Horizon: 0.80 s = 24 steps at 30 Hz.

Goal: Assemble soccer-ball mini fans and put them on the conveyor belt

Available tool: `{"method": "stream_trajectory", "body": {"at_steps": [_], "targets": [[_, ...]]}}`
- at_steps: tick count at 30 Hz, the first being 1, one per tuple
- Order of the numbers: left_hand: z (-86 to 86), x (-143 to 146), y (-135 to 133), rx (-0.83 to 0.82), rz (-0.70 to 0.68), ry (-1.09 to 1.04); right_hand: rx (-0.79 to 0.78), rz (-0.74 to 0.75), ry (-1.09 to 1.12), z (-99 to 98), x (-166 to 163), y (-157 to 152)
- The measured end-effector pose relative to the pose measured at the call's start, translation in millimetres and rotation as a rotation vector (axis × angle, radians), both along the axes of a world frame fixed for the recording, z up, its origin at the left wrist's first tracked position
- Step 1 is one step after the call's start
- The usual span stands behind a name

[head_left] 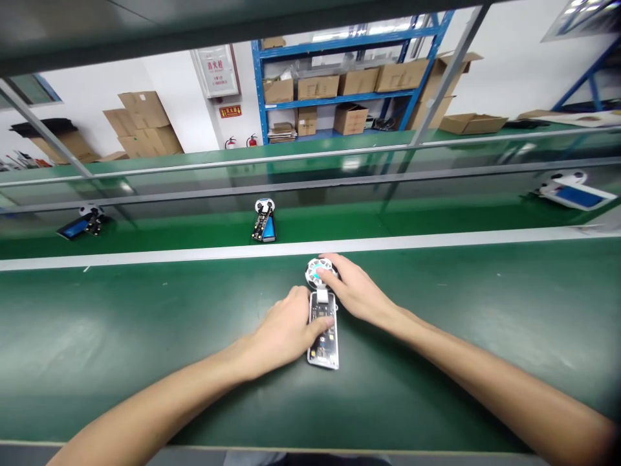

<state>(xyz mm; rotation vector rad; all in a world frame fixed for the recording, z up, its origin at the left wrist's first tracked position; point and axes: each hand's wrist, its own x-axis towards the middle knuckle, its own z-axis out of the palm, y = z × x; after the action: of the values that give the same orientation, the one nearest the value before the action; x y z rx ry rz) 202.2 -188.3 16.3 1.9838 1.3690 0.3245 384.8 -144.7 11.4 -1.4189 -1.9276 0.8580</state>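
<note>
On the green table point(145, 336), just short of its white stripe, lies a handheld device point(324, 340) (round head, clear body, circuit board showing). The left hand point(286, 327) clamps the body, thumb on top, while the right hand point(356, 292) grips the head. Another unit point(264, 221) sits beyond.

Illumination is bright, even and overhead; white ceiling light strips point(339, 33) show far beyond the hands. Shadows are soft: a faint dark band lies on the matte green bench mat point(145, 336) beneath the left hand point(286, 330) and right hand point(356, 292). The glossy green conveyor belt point(436, 213) beyond the fingertips carries pale glare patches. The white handheld fan with a clear-cased handle point(324, 346) under both hands is sharp. The straight grey rails point(310, 184) bow towards the frame edges, and the forearms smear at the lower corners.
</note>
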Motion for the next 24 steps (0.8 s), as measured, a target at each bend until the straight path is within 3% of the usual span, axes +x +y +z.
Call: {"method": "stream_trajectory", "body": {"at_steps": [2, 5, 8, 10, 12, 15, 17, 21, 24], "targets": [[-7.6, 3.2, 4.5, -0.125, 0.066, -0.297, 0.030, -0.068, 0.105, -1.4, -1.5, 7.1], [-14.2, 7.3, 9.2, -0.285, 0.164, -0.653, -0.087, -0.067, 0.291, -4.7, -1.6, 19.5], [-16.9, 13.7, 10.3, -0.273, 0.255, -0.760, -0.274, -0.021, 0.352, -9.2, -1.7, 34.5], [-17.7, 17.5, 10.2, -0.279, 0.286, -0.819, -0.319, -0.013, 0.310, -11.0, -1.9, 41.9], [-17.6, 19.1, 10.1, -0.335, 0.303, -0.887, -0.209, -0.035, 0.201, -10.3, -1.8, 43.0], [-15.5, 17.8, 10.2, -0.438, 0.338, -0.962, 0.211, -0.111, -0.054, -3.8, -1.9, 29.5], [-13.3, 16.5, 10.2, -0.467, 0.373, -0.987, 0.435, -0.059, -0.216, 3.1, -2.3, 13.9], [-11.0, 17.4, 10.1, -0.471, 0.413, -0.982, 0.496, 0.203, -0.382, 13.9, -1.3, -8.8], [-14.3, 20.2, 8.7, -0.422, 0.423, -0.942, 0.495, 0.250, -0.342, 15.8, 1.3, -9.7]]}}
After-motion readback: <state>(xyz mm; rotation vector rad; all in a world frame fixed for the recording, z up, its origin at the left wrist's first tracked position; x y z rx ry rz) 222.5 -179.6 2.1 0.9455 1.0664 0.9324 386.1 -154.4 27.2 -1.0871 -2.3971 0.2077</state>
